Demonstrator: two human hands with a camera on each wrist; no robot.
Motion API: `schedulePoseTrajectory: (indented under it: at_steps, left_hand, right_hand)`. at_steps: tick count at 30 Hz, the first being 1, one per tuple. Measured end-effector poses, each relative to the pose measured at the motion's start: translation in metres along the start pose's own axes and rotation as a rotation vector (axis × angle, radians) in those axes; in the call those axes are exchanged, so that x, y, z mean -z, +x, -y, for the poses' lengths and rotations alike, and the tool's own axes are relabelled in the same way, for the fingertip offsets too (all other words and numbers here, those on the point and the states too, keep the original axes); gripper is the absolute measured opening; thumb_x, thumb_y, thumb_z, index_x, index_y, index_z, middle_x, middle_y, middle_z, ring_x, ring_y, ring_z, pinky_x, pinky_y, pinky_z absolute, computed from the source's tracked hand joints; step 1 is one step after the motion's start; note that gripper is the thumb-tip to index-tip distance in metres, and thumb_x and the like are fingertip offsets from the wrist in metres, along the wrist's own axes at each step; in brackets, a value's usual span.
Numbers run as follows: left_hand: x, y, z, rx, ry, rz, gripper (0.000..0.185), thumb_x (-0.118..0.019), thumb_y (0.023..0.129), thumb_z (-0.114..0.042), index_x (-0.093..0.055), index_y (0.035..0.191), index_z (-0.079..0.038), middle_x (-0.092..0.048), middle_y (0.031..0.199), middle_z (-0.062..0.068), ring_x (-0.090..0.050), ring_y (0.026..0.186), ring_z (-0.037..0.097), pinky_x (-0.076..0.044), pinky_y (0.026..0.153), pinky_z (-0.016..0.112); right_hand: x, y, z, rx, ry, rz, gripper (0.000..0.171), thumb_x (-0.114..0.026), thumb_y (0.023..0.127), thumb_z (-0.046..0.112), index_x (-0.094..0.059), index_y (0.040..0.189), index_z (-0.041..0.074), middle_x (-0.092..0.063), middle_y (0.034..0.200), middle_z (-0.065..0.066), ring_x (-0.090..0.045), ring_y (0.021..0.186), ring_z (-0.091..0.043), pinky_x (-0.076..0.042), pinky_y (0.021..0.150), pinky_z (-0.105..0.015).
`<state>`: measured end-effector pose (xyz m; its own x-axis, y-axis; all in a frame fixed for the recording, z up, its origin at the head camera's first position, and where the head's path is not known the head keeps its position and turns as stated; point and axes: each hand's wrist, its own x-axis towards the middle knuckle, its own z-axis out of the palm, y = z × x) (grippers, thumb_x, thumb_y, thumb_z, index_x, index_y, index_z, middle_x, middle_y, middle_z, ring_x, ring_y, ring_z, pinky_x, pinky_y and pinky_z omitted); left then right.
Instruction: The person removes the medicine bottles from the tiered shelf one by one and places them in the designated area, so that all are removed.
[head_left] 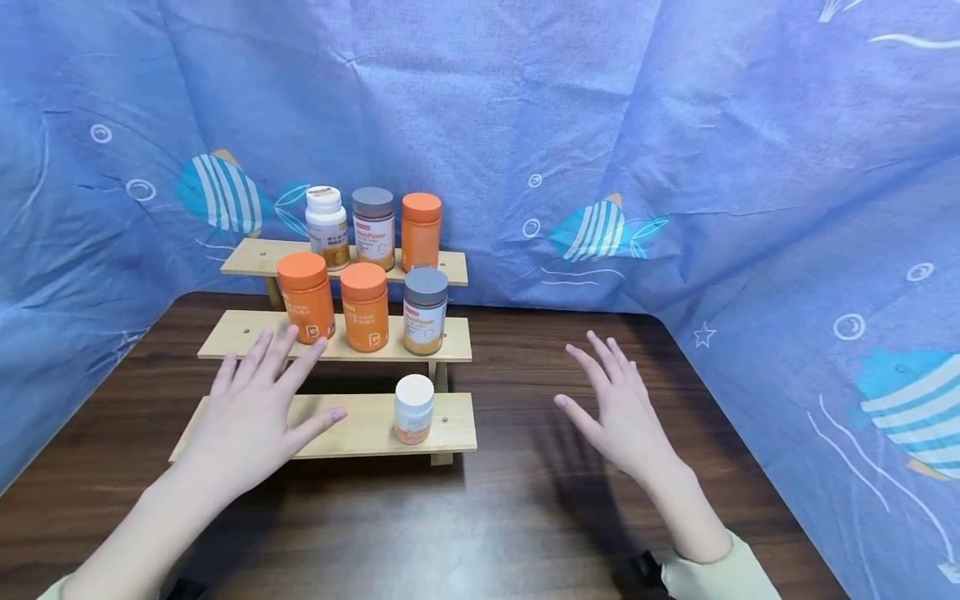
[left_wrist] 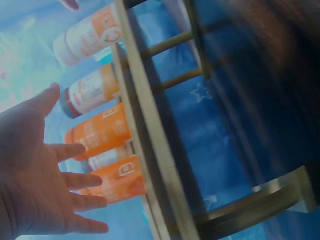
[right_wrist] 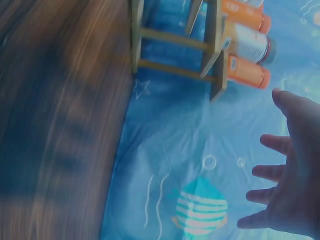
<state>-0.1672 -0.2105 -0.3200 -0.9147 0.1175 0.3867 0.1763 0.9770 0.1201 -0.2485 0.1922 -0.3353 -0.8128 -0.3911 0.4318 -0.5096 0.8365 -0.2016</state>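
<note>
My left hand (head_left: 251, 417) hovers over the left end of the lowest shelf, fingers spread and holding nothing. Apart from it, a small white-capped bottle (head_left: 414, 410) stands at that shelf's right. On the middle shelf are an orange bottle (head_left: 306, 300), a second orange bottle (head_left: 365, 308) and a grey-capped bottle (head_left: 424, 312). A white bottle (head_left: 327, 229), another grey-capped bottle (head_left: 374, 229) and an orange bottle (head_left: 422, 233) stand on the top shelf. Over the table to the right, my right hand (head_left: 618, 408) is spread and holds nothing.
The three-step wooden rack (head_left: 330, 429) stands on the left half of a dark wooden table (head_left: 517, 508). Blue cloth (head_left: 480, 125) printed with striped fish hangs behind the table and along both sides.
</note>
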Motion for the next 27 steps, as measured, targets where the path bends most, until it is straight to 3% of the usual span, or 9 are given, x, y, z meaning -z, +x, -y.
schedulePoseTrajectory:
  at_steps: [5,10,13,15,17,19,21,24,27]
  left_hand:
    - [-0.011,0.000,0.002,-0.037,0.041,0.002,0.081,-0.048,0.072,-0.071,-0.031,0.139,-0.028,-0.019,0.147,0.012,-0.011,0.134,0.036,-0.006,0.099,0.066]
    - [-0.015,-0.001,0.007,-0.028,0.057,0.036,0.083,-0.045,0.072,-0.073,-0.026,0.140,-0.029,-0.013,0.149,0.011,-0.005,0.135,0.037,-0.001,0.097,0.068]
    - [-0.004,0.004,0.013,-0.009,0.017,0.028,0.081,-0.045,0.076,-0.069,-0.025,0.141,-0.026,-0.011,0.149,0.012,-0.002,0.134,0.038,0.007,0.097,0.066]
    - [0.015,0.016,0.017,0.004,-0.041,-0.014,0.075,-0.046,0.081,-0.061,-0.026,0.141,-0.021,-0.012,0.148,0.014,-0.003,0.134,0.039,0.008,0.099,0.063]
    - [0.038,0.038,0.022,0.011,-0.117,-0.086,0.066,-0.046,0.087,-0.051,-0.027,0.140,-0.018,-0.013,0.148,0.013,-0.005,0.135,0.037,0.005,0.102,0.061]
    - [0.059,0.070,0.027,0.014,-0.183,-0.140,0.058,-0.045,0.090,-0.041,-0.027,0.140,-0.019,-0.012,0.148,0.013,-0.007,0.134,0.037,0.000,0.103,0.060]
    - [0.074,0.108,0.032,0.021,-0.212,-0.132,0.056,-0.044,0.092,-0.037,-0.023,0.142,-0.022,-0.008,0.149,0.012,-0.007,0.134,0.038,-0.005,0.102,0.062]
    - [0.079,0.160,0.044,0.037,-0.245,-0.002,0.060,-0.044,0.091,-0.036,-0.016,0.143,-0.025,-0.006,0.149,0.014,-0.007,0.134,0.040,-0.011,0.099,0.065]
    - [0.072,0.194,0.058,0.064,-0.313,0.158,0.065,-0.047,0.090,-0.039,-0.015,0.144,-0.022,-0.013,0.147,0.018,-0.017,0.130,0.042,-0.021,0.095,0.064]
  right_hand:
    - [-0.004,-0.001,-0.008,-0.045,-0.065,0.052,0.070,-0.049,0.080,0.061,-0.022,0.140,0.036,-0.011,0.149,-0.002,-0.005,0.137,-0.027,-0.006,0.100,-0.065]
    - [-0.007,0.000,-0.008,-0.057,-0.068,0.076,0.072,-0.049,0.079,0.062,-0.021,0.140,0.037,-0.011,0.149,0.000,-0.005,0.137,-0.029,-0.005,0.098,-0.067]
    - [-0.007,0.001,-0.009,-0.062,-0.069,0.074,0.071,-0.048,0.079,0.063,-0.020,0.139,0.039,-0.012,0.149,0.000,-0.006,0.136,-0.029,-0.007,0.098,-0.067]
    - [-0.007,0.002,-0.011,-0.070,-0.065,0.076,0.070,-0.048,0.079,0.063,-0.019,0.139,0.040,-0.013,0.149,0.000,-0.007,0.136,-0.029,-0.008,0.097,-0.067]
    - [-0.007,0.002,-0.013,-0.078,-0.062,0.081,0.070,-0.048,0.080,0.062,-0.019,0.139,0.040,-0.013,0.149,0.000,-0.007,0.136,-0.029,-0.009,0.097,-0.067]
    - [-0.007,0.002,-0.014,-0.081,-0.055,0.083,0.070,-0.050,0.080,0.060,-0.020,0.139,0.040,-0.013,0.149,0.000,-0.008,0.136,-0.029,-0.010,0.097,-0.067]
    - [-0.008,0.003,-0.014,-0.080,-0.040,0.084,0.069,-0.051,0.080,0.059,-0.020,0.139,0.040,-0.013,0.149,0.000,-0.008,0.136,-0.029,-0.011,0.096,-0.067]
    - [-0.009,0.004,-0.012,-0.072,-0.005,0.086,0.068,-0.051,0.080,0.058,-0.021,0.139,0.039,-0.014,0.148,0.001,-0.009,0.136,-0.030,-0.011,0.096,-0.068]
    - [-0.010,0.004,-0.012,-0.077,0.017,0.091,0.068,-0.051,0.081,0.058,-0.022,0.139,0.039,-0.014,0.148,0.001,-0.009,0.136,-0.030,-0.011,0.097,-0.067]
